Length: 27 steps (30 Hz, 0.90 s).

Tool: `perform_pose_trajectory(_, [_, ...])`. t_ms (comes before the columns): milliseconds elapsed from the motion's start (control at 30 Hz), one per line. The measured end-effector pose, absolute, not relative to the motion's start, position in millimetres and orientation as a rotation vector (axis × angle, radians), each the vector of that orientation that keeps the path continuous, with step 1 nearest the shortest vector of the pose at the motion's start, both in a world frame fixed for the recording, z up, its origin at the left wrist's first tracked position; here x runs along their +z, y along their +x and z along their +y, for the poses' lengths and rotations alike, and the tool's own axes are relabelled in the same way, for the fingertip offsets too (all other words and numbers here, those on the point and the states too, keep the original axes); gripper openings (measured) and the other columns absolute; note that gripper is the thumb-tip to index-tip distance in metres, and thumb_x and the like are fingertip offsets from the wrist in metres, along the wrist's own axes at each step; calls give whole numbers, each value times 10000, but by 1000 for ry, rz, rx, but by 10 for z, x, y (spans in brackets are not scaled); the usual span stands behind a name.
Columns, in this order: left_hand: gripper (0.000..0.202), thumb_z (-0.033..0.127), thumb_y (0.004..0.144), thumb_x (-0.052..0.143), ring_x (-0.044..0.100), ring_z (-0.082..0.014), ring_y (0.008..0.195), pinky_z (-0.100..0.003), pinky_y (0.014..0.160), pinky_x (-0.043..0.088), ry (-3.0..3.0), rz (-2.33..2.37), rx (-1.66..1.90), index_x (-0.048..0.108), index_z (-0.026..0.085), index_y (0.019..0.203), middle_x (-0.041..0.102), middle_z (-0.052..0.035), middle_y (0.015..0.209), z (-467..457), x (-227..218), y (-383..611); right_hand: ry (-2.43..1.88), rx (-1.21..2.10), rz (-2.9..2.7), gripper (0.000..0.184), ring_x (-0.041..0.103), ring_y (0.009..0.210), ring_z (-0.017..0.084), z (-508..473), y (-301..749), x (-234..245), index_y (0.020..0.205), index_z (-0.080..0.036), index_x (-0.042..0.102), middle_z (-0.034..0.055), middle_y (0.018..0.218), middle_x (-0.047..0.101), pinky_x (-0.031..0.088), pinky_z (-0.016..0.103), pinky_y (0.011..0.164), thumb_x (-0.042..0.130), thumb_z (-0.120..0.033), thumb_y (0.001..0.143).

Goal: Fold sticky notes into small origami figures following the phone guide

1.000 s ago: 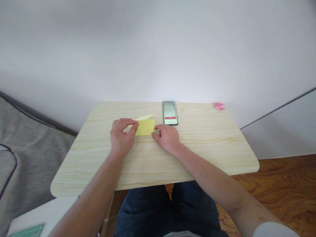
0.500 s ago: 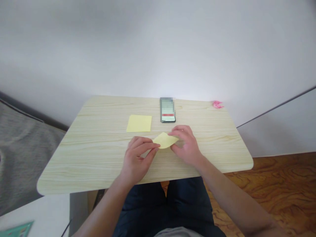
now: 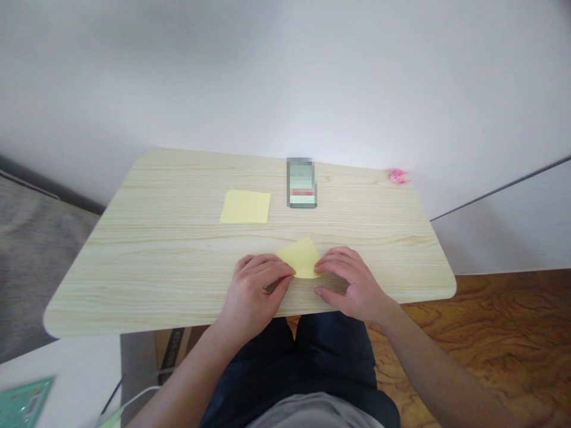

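A sheet of yellow paper (image 3: 301, 257), slightly bowed, lies between my two hands near the table's front edge. My left hand (image 3: 256, 291) is closed, pinching the near left edge of this sheet between thumb and fingertips. On the other side, my right hand (image 3: 352, 284) rests its fingertips at the sheet's right edge, its thumb spread apart below them. A flat yellow pad of paper (image 3: 245, 207) sits farther back to the left.
Behind the hands lies a phone (image 3: 302, 183) with its screen lit and blurred out. A pink folded paper piece (image 3: 398, 176) is at the back right corner of the pale wooden table (image 3: 147, 255). A white wall (image 3: 285, 77) rises behind it.
The yellow sheet has come down toward the table's front edge and turned. My right thumb has moved off the sheet. My view has shifted slightly.
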<state>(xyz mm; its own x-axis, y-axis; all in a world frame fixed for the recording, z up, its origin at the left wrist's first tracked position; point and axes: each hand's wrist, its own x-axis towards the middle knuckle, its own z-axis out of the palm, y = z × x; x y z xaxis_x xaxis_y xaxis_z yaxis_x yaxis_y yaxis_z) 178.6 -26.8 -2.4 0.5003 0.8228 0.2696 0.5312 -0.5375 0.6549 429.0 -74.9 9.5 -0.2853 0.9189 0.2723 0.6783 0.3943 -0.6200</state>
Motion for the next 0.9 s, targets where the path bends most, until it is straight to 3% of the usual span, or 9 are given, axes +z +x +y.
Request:
perform_pose_trajectory(133, [156, 247, 932, 647, 684, -237, 1109, -459, 1046, 446, 2249, 1060, 772, 764, 321, 1004, 789, -5, 1077, -291, -13, 1773, -1372, 518, -2075, 167, 668, 1095, 259, -746, 4294, 98, 1011, -305, 713, 35, 1030, 780, 506, 486, 1020, 653, -178, 919])
perform_pose_trajectory(333, [227, 227, 849, 712, 617, -285, 1181, -501, 1057, 436, 2296, 1184, 799, 750, 324, 1051, 755, -21, 1174, -303, 20, 1763, -1372, 505, -2134, 171, 675, 1074, 258, -741, 4316, 134, 1002, -305, 710, 29, 997, 781, 509, 473, 1002, 641, -175, 915])
perform_pose_trajectory(600, [249, 215, 873, 685, 567, -293, 1281, -498, 1102, 415, 2399, 1091, 761, 749, 324, 1088, 713, -8, 1310, -251, 23, 1794, -1322, 533, -2041, 253, 685, 1105, 235, -722, 4340, 71, 947, -296, 689, 30, 1097, 763, 533, 458, 1007, 591, -75, 872])
perform_pose_trajectory(767, [183, 213, 914, 654, 597, -274, 1227, -476, 1061, 433, 2404, 1094, 789, 771, 322, 1003, 740, -8, 1236, -220, 0, 1802, -1312, 522, -1961, 227, 665, 1139, 243, -709, 4350, 85, 920, -294, 688, 44, 1149, 741, 540, 473, 1017, 613, -84, 878])
perform_pose_trajectory(900, [176, 231, 939, 635, 618, -257, 1167, -473, 1027, 423, 2412, 1092, 775, 773, 327, 995, 764, 4, 1167, -220, -6, 1802, -1319, 544, -1954, 258, 664, 1107, 241, -731, 4348, 120, 995, -301, 694, 30, 1030, 756, 522, 469, 1029, 634, -83, 871])
